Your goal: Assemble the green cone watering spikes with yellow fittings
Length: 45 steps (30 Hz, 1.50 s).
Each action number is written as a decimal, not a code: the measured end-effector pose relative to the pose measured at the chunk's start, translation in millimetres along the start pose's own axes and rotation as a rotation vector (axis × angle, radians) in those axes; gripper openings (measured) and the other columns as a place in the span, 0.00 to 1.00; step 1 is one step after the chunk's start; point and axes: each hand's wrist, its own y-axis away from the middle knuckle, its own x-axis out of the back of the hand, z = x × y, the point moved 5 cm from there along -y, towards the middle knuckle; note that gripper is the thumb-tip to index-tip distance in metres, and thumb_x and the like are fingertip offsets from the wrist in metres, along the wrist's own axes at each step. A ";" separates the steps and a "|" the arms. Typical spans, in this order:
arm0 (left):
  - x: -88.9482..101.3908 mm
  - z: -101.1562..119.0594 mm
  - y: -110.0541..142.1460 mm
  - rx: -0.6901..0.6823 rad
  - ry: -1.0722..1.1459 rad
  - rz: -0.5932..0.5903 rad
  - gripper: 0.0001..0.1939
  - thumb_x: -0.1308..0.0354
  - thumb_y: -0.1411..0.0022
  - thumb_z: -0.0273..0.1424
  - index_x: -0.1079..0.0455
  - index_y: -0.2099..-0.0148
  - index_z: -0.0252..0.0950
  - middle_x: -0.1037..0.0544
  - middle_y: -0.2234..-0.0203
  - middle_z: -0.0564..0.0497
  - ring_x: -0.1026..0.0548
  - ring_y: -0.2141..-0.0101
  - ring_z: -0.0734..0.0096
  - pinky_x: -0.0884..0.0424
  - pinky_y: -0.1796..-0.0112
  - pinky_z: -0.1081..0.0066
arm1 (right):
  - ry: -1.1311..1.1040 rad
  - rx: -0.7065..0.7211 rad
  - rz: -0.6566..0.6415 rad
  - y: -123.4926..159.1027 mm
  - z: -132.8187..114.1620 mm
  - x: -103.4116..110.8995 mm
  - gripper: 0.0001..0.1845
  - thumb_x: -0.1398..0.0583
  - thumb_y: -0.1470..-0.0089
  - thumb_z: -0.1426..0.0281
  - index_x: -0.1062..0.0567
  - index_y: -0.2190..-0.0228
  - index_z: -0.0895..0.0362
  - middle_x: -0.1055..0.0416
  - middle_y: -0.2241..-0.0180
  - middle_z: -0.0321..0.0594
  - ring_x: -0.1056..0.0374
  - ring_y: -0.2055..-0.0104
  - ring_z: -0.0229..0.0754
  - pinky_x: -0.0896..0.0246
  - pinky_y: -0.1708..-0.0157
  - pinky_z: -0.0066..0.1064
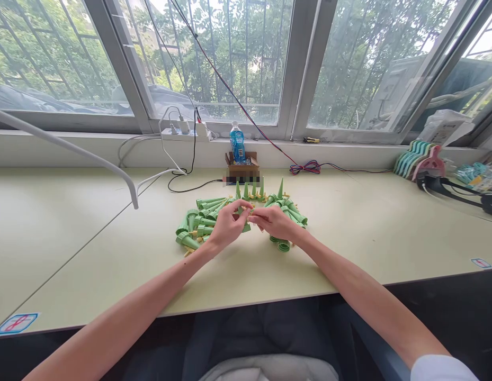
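Above the middle of the table, my left hand [229, 225] is closed around a green plastic watering spike [246, 228], whose wide end shows below the fingers. My right hand [274, 219] meets it, fingertips pinched on what looks like a small yellow plastic piece at the spike; the fingers hide most of it. A pile of green spikes [204, 222] lies to the left of my hands, some with yellow pieces among them. Another pile [293, 211] lies behind and beside my right hand. Several spikes [254, 191] stand upright, points up, just beyond my hands.
Behind the spikes, a small cardboard box [246, 172] holds a blue-labelled bottle [238, 144]. A power strip [186, 133] with cables sits at the sill. A coiled red-and-black cable [305, 168], pastel hangers [418, 161] and a black headset [448, 193] lie to the right.
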 end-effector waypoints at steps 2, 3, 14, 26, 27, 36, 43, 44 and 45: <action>-0.3 -0.3 0.1 0.003 0.005 -0.004 0.11 0.46 0.39 0.39 0.29 0.62 0.37 0.30 0.77 0.54 0.39 0.82 0.78 0.44 0.81 0.75 | 0.008 -0.001 -0.001 -0.1 1.5 -0.6 0.20 0.48 0.36 0.62 0.32 0.77 0.58 0.37 0.82 0.32 0.43 0.79 0.31 0.48 0.74 0.23; -0.4 -0.4 0.2 0.006 0.006 -0.005 0.11 0.46 0.39 0.39 0.29 0.62 0.37 0.30 0.77 0.54 0.39 0.82 0.78 0.44 0.81 0.75 | 0.013 -0.002 -0.001 -0.1 2.0 -0.8 0.20 0.48 0.36 0.61 0.32 0.77 0.58 0.36 0.82 0.32 0.42 0.79 0.31 0.47 0.74 0.24; 0.2 0.0 -0.1 0.006 0.001 0.007 0.10 0.46 0.39 0.38 0.29 0.62 0.37 0.26 0.75 0.52 0.33 0.79 0.74 0.40 0.79 0.74 | 0.016 -0.021 0.017 0.7 -0.3 0.3 0.11 0.45 0.39 0.64 0.27 0.67 0.58 0.34 0.81 0.32 0.42 0.79 0.32 0.46 0.73 0.24; -0.5 -3.6 0.4 0.014 -0.010 -0.017 0.10 0.46 0.39 0.38 0.29 0.62 0.38 0.29 0.76 0.54 0.39 0.82 0.78 0.44 0.81 0.75 | 0.025 0.021 -0.035 0.4 -3.2 0.2 0.19 0.48 0.37 0.61 0.34 0.76 0.58 0.40 0.82 0.30 0.46 0.79 0.31 0.51 0.75 0.24; -0.5 -3.4 0.5 0.016 -0.010 -0.018 0.10 0.46 0.39 0.37 0.29 0.62 0.38 0.29 0.75 0.54 0.39 0.82 0.78 0.45 0.81 0.75 | 0.036 0.023 -0.037 0.4 -3.3 0.4 0.20 0.48 0.36 0.61 0.34 0.77 0.58 0.41 0.83 0.30 0.47 0.79 0.31 0.51 0.76 0.24; 0.2 -4.3 -0.2 0.018 0.016 -0.005 0.10 0.46 0.39 0.38 0.29 0.62 0.37 0.29 0.76 0.54 0.40 0.81 0.78 0.44 0.80 0.76 | 0.082 -0.008 0.020 -0.2 -2.7 1.6 0.16 0.46 0.38 0.62 0.29 0.72 0.58 0.39 0.82 0.30 0.48 0.79 0.31 0.51 0.75 0.24; -1.5 -5.8 0.6 0.026 0.032 -0.012 0.10 0.45 0.38 0.38 0.29 0.61 0.37 0.28 0.75 0.54 0.38 0.81 0.78 0.43 0.81 0.76 | 0.060 0.013 0.046 0.4 -1.6 1.2 0.12 0.44 0.40 0.65 0.27 0.70 0.58 0.42 0.81 0.30 0.49 0.77 0.32 0.51 0.74 0.24; -1.6 -5.4 0.6 0.026 0.034 -0.015 0.10 0.45 0.38 0.38 0.29 0.61 0.37 0.28 0.75 0.54 0.38 0.81 0.78 0.43 0.81 0.76 | 0.056 0.016 0.045 0.4 -1.3 1.0 0.13 0.44 0.39 0.64 0.27 0.71 0.58 0.43 0.81 0.30 0.50 0.77 0.32 0.52 0.74 0.24; -1.6 -4.9 0.5 0.026 0.038 -0.015 0.10 0.45 0.39 0.38 0.29 0.61 0.37 0.28 0.75 0.54 0.38 0.81 0.78 0.44 0.81 0.76 | 0.055 0.019 0.044 0.3 -1.1 1.0 0.13 0.44 0.39 0.64 0.28 0.72 0.58 0.44 0.81 0.29 0.51 0.77 0.31 0.53 0.75 0.24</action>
